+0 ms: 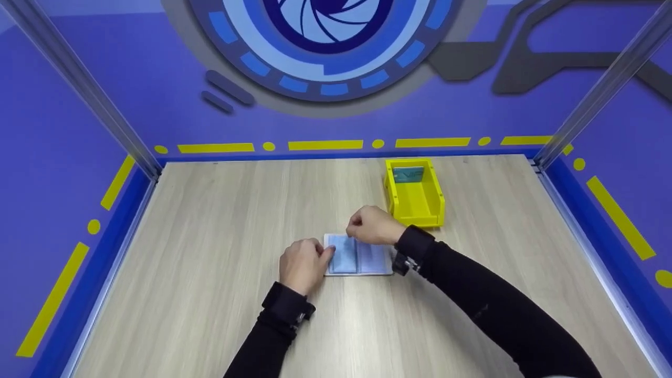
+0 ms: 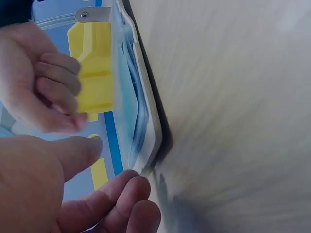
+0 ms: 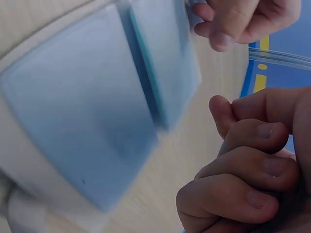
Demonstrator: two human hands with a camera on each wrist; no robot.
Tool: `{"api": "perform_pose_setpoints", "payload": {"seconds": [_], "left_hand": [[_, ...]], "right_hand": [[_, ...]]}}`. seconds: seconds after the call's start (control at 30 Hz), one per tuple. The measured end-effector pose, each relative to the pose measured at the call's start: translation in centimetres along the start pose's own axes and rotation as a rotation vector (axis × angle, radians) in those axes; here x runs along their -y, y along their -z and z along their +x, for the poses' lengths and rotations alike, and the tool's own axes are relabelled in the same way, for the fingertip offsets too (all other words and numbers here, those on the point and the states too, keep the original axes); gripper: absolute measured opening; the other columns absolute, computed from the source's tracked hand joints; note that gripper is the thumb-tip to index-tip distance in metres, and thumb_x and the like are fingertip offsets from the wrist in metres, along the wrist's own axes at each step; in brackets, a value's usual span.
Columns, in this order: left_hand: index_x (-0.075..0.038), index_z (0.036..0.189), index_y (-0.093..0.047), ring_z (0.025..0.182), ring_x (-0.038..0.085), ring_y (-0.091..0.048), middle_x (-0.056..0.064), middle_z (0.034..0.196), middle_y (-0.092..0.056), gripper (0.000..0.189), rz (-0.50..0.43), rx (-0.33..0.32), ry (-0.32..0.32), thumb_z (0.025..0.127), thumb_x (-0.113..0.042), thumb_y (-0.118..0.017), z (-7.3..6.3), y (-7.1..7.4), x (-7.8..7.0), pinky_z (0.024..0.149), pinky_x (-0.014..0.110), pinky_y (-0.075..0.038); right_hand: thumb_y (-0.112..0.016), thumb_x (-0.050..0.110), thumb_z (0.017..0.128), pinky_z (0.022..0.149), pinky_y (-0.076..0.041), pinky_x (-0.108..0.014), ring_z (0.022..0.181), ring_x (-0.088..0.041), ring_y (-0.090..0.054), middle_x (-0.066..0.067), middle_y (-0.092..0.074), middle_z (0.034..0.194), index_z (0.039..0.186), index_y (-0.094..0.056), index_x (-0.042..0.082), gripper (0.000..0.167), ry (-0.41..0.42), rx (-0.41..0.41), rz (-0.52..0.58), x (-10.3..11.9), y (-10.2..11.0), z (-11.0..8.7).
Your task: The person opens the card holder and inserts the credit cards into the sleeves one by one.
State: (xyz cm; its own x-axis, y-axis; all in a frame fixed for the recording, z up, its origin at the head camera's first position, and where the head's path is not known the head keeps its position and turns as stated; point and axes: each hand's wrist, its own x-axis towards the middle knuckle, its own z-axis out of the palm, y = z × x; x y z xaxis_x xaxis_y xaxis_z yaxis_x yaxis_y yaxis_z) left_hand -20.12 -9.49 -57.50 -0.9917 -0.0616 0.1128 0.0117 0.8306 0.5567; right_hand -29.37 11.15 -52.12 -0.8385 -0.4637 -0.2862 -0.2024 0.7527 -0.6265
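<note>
A small card holder lies unfolded on the table, with translucent bluish pockets on both halves. A light-blue insert shows in its left half; in the left wrist view its layers bulge slightly above the white cover. At the holder's left edge is my left hand, fingertips right at the corner and thumb raised apart from them. My right hand hovers over the top edge near the fold. Its fingers are curled, thumb and forefinger close together, and nothing shows between them.
Behind the right hand stands a yellow bin, with a teal card marked VIP leaning at its back wall. Both wrists wear black straps with cameras. Blue printed walls and metal posts border the wooden table.
</note>
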Motion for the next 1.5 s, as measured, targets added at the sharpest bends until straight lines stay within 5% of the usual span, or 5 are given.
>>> {"api": "perform_pose_setpoints", "payload": {"seconds": [0.2, 0.43, 0.6, 1.0, 1.5], "left_hand": [[-0.019, 0.07, -0.065, 0.061, 0.016, -0.056, -0.004, 0.069, -0.063, 0.044, 0.023, 0.007, -0.004, 0.094, -0.05, -0.085, -0.1, -0.3, -0.1, 0.058, 0.035, -0.043], [-0.018, 0.068, -0.062, 0.058, 0.013, -0.05, -0.005, 0.065, -0.057, 0.048, 0.047, 0.025, 0.021, 0.093, -0.051, -0.086, -0.3, -1.0, -0.1, 0.056, 0.031, -0.036], [-0.018, 0.069, -0.061, 0.059, 0.013, -0.05, -0.005, 0.066, -0.057, 0.047, 0.055, 0.037, 0.042, 0.092, -0.05, -0.088, -0.3, -1.1, -0.2, 0.055, 0.031, -0.035], [-0.018, 0.07, -0.061, 0.059, 0.014, -0.049, -0.005, 0.067, -0.057, 0.044, 0.023, 0.042, 0.05, 0.092, -0.044, -0.089, -0.2, -1.1, -0.2, 0.056, 0.031, -0.036], [-0.018, 0.068, -0.058, 0.058, 0.012, -0.046, -0.007, 0.065, -0.053, 0.047, 0.018, 0.027, 0.032, 0.091, -0.044, -0.089, -0.2, -1.0, 0.0, 0.055, 0.031, -0.035]], "right_hand": [[-0.064, 0.026, 0.108, 0.07, -0.049, -0.031, 0.076, -0.018, -0.059, -0.01, -0.076, 0.097, 0.114, -0.083, 0.009, 0.027, -0.02, -0.097, 0.022, -0.3, 4.1, -1.8], [-0.062, 0.03, 0.108, 0.061, -0.039, -0.033, 0.062, -0.019, -0.047, 0.001, -0.048, 0.067, 0.075, -0.061, 0.015, 0.037, -0.137, -0.305, -0.055, -2.7, 9.6, -1.6], [-0.064, 0.027, 0.108, 0.063, -0.041, -0.036, 0.064, -0.022, -0.052, -0.004, -0.055, 0.07, 0.081, -0.066, 0.011, 0.032, -0.184, -0.375, -0.175, -6.0, 12.0, -0.7], [-0.075, 0.019, 0.104, 0.092, -0.06, -0.055, 0.102, -0.042, -0.073, -0.025, -0.078, 0.114, 0.117, -0.076, -0.003, 0.025, -0.23, -0.413, -0.39, -11.1, 14.0, 2.1], [-0.083, 0.016, 0.098, 0.082, -0.063, -0.061, 0.091, -0.048, -0.075, -0.03, -0.077, 0.11, 0.146, -0.056, -0.003, 0.058, -0.195, -0.444, -0.584, -12.8, 13.2, 5.0]]}}
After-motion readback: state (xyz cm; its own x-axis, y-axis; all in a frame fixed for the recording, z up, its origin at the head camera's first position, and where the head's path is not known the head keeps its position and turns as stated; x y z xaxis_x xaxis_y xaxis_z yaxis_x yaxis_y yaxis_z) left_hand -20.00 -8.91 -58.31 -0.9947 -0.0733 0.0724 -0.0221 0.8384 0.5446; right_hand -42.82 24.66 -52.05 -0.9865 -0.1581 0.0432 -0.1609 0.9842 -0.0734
